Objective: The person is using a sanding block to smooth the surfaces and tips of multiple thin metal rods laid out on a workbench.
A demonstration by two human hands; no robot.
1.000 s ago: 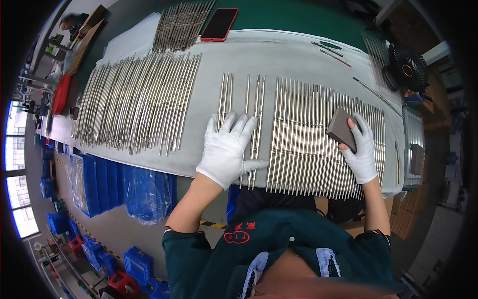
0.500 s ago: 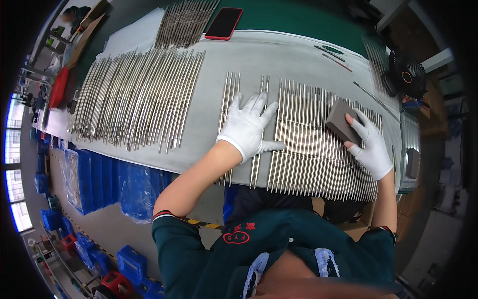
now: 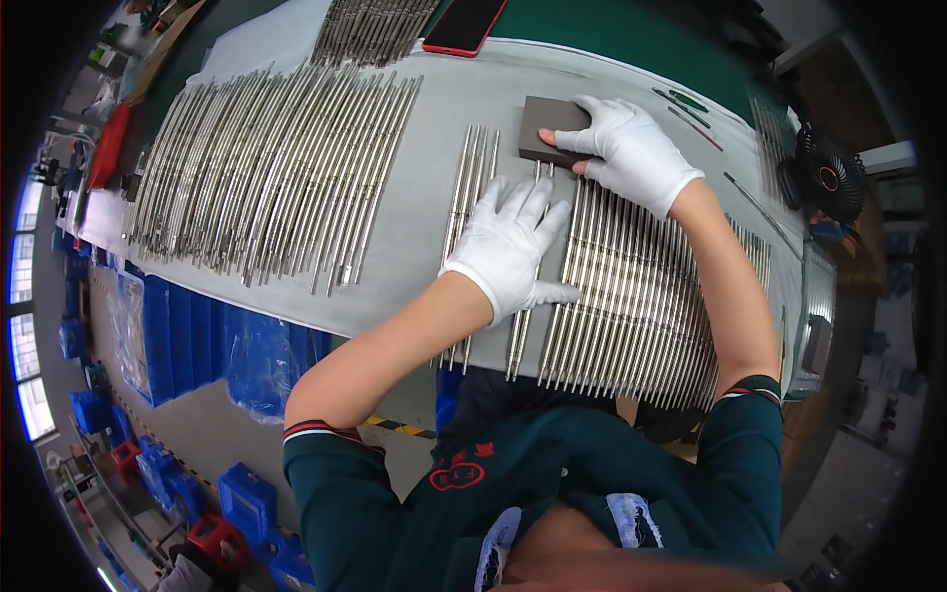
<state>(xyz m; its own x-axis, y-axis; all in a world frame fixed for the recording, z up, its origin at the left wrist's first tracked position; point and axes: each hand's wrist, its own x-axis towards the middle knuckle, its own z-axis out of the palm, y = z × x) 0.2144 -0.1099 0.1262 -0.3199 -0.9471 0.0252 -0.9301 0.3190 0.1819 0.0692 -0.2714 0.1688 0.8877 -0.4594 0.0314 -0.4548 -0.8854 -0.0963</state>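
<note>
My left hand [image 3: 505, 247], in a white glove with the fingers spread, lies flat on a pair of slim metal rods [image 3: 517, 345]. A few more rods [image 3: 462, 197] lie just left of it. Gripped in my right hand [image 3: 636, 153] is a grey-brown rectangular block [image 3: 546, 120], probably a sanding block. The block sits over the far ends of the rods under my left hand. That right glove leaves the thumb tip and another fingertip bare. Right of my left hand runs a wide row of shiny rods [image 3: 631, 291], partly covered by my right forearm.
A large batch of rods [image 3: 266, 168] spreads over the left of the pale cloth [image 3: 414, 247], with a darker bundle [image 3: 370, 30] behind. A red-edged phone [image 3: 464, 25] lies at the back. At right are thin tools [image 3: 695, 128] and a black fan [image 3: 834, 178]. Blue crates [image 3: 187, 340] stand below.
My right hand has carried the block left and away from me, from the right-hand row to the far ends of the rods under my left hand. The left hand stays on them.
</note>
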